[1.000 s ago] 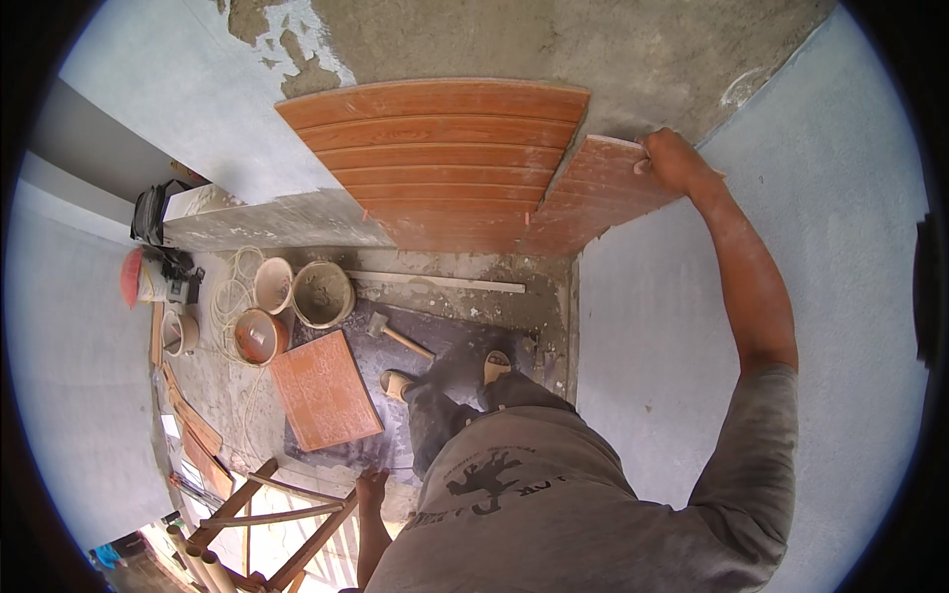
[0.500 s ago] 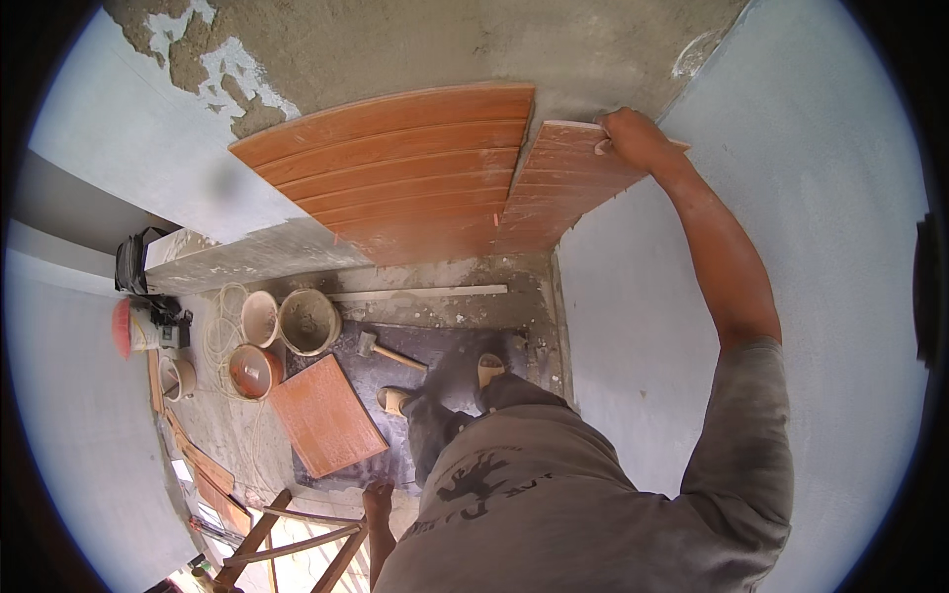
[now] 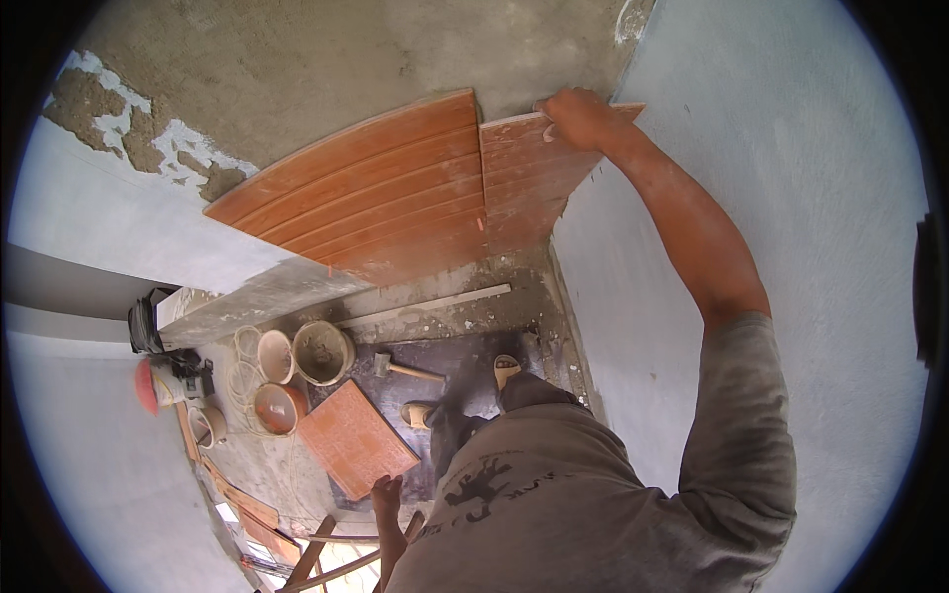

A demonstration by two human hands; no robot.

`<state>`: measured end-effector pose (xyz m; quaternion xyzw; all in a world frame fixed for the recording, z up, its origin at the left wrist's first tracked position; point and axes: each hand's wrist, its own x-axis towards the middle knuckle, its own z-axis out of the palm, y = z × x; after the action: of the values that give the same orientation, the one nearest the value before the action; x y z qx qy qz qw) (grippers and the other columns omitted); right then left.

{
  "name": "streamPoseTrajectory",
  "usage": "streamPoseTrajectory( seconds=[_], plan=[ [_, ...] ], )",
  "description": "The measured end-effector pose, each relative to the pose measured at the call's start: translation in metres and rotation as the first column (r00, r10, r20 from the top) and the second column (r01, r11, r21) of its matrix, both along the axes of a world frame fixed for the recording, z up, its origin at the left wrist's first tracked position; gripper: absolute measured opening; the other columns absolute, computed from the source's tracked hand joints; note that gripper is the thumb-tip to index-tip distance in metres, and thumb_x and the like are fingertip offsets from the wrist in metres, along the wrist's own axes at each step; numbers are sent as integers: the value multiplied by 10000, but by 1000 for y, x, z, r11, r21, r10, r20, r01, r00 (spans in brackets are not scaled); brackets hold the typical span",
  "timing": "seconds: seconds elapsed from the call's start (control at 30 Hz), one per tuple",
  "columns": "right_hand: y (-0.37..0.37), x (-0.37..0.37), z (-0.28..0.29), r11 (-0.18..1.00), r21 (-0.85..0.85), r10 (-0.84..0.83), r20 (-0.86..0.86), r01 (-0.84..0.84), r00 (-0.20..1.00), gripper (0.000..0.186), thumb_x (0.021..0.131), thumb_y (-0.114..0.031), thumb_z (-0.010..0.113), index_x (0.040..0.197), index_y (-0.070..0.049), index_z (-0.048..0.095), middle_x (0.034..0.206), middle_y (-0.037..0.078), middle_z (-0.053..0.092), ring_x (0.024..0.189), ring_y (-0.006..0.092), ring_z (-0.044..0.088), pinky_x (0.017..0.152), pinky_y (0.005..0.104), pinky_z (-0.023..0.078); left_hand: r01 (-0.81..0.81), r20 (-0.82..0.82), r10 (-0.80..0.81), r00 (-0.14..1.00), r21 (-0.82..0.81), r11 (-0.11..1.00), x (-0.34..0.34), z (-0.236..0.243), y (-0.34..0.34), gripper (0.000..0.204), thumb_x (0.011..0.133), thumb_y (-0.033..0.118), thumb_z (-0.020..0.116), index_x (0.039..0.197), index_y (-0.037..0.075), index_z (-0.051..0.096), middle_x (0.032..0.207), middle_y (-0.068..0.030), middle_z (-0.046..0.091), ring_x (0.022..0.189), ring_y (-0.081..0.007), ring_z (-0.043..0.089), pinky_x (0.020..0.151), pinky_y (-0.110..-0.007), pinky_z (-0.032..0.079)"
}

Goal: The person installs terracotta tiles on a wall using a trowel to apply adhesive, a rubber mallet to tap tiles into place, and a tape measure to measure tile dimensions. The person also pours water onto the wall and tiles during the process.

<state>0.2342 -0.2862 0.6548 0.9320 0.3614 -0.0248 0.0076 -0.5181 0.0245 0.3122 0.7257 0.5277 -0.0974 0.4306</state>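
Head view: our right hand (image 3: 581, 119) clamps the narrow tile (image 3: 529, 178), plastered wall (image 3: 346, 64) above it, stained floor (image 3: 474, 316) below; whether our left hand (image 3: 388, 497) grips, we cannot tell.

On the mat (image 3: 460, 351), the mallet (image 3: 410, 371) lies right of the buckets (image 3: 350, 368) and beyond the loose tile (image 3: 358, 440).

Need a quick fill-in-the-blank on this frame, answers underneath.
1. The right hand grips the ____ edge of a wall tile.
2. In the picture, that tile is to the ____ of the larger tile.
3. In the picture, the left hand appears ____ the right hand.
4. In the picture, the hammer has its head at its ____ end.

Missing words: top; right; below; left.
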Motion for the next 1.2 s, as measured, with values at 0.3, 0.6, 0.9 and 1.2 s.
streamPoseTrajectory(
  seconds=[0.3, 0.6, 0.9, 1.2],
  plan=[
    [-2, 12, -10, 989, 117, -93, 37, 88, 995, 328, 833, -147, 708, 1122, -10, 635, 1014, 186, 674, 998, 345, 643, 849, 448, 513, -9, -4, 8, 1000, -77, 997, 25, 13, -20, 597, 804, 294, 792, 1167, -134, 589, 1052, -238, 701, 996, -273, 682, 884, -342, 523],
    [-6, 14, -33, 970, 234, -154, 367, 70, 917, 388, 849, -171, 688, 1214, -62, 610, 1163, 125, 603, 1169, 290, 543, 1023, 426, 441, -16, -76, 11, 997, -69, 998, 37, 25, -18, 616, 784, 288, 806, 1167, -143, 589, 1070, -263, 686, 987, -305, 681, 857, -357, 538],
    [-3, 4, -62, 893, 423, -190, 664, -153, 723, 327, 884, -93, 574, 1200, -25, 619, 1090, 133, 579, 1129, 297, 529, 1084, 506, 388, 435, -353, -415, 839, -23, 900, 10, -30, 18, 572, 804, 424, 736, 1028, -99, 669, 989, -233, 709, 924, -315, 691, 818, -391, 536],
    [0, 13, -73, 864, 467, -234, 704, -189, 670, 383, 891, -85, 556, 1266, -13, 586, 1148, 140, 586, 1164, 308, 519, 1085, 523, 370, 200, -76, -197, 977, 37, 979, 55, 37, 7, 626, 798, 370, 757, 1125, -146, 621, 1054, -276, 694, 1008, -332, 692, 863, -361, 543]
  ],
)
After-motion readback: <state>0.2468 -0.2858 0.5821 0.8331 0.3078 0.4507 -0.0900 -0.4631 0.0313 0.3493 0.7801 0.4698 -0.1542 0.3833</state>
